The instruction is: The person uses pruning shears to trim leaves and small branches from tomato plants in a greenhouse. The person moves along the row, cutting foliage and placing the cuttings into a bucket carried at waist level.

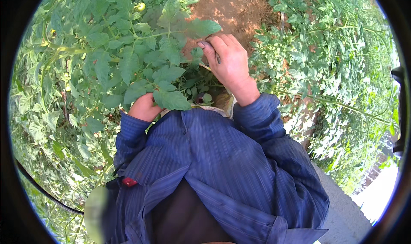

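My right hand (228, 59) is raised over the soil path, its fingers curled and the thumb pressed to the index finger. A small grey object (219, 58) pokes out beneath the curled fingers; too little of it shows to name it. Close by, to the left of those fingers, hangs a tomato plant leaf (205, 27). My left hand (145, 108) is low at waist height, its fingers hidden behind tomato leaflets (171, 99), so its grip cannot be made out. Between my hands, an open sack (230, 104) with a pale rim holds green leaves (192, 83).
Dense tomato foliage (74, 93) fills the left side, with a green tomato (140, 6) near the top. More tomato plants (327, 61) with long bare stems (350, 108) line the right. A reddish soil path (229, 6) runs ahead between the rows.
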The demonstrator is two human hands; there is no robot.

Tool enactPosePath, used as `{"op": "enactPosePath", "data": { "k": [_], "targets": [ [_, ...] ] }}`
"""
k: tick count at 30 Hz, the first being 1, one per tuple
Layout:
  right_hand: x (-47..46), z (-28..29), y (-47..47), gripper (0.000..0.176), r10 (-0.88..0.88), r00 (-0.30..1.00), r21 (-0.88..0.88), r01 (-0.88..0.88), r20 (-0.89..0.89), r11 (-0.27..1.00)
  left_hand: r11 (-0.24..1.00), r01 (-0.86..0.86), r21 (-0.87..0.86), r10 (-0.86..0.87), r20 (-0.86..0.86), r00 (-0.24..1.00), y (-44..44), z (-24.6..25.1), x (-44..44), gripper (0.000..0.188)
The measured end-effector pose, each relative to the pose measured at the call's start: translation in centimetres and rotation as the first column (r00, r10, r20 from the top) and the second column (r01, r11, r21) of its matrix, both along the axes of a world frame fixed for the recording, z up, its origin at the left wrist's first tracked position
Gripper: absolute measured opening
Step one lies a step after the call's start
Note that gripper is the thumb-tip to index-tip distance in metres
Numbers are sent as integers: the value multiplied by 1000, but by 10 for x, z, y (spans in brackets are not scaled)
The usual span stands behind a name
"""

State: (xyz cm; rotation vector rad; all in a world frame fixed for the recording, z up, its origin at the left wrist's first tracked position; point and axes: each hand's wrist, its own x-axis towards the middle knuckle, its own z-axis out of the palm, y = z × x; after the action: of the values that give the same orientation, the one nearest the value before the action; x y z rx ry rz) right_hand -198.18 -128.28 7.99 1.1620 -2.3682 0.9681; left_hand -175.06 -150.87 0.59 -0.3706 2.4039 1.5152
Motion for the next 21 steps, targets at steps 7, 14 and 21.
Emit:
{"op": "enactPosePath", "data": {
  "k": [7, 14, 21],
  "targets": [
    [-86, -25, 10, 15, 142, 984, 34, -147, 106, 989, 963, -57, -265, 122, 235, 964, 8, -6, -50, 40],
    [-208, -54, 56, 15, 172, 966, -37, -169, 193, 985, 968, -121, -221, 205, 410, 889, 45, 29, -196, 49],
    [-312, -29, 148, 19, -13, 983, -16, 16, 185, 1000, 998, 67, -19, -59, 289, 955, 102, 30, -372, 50]
  ]
}}
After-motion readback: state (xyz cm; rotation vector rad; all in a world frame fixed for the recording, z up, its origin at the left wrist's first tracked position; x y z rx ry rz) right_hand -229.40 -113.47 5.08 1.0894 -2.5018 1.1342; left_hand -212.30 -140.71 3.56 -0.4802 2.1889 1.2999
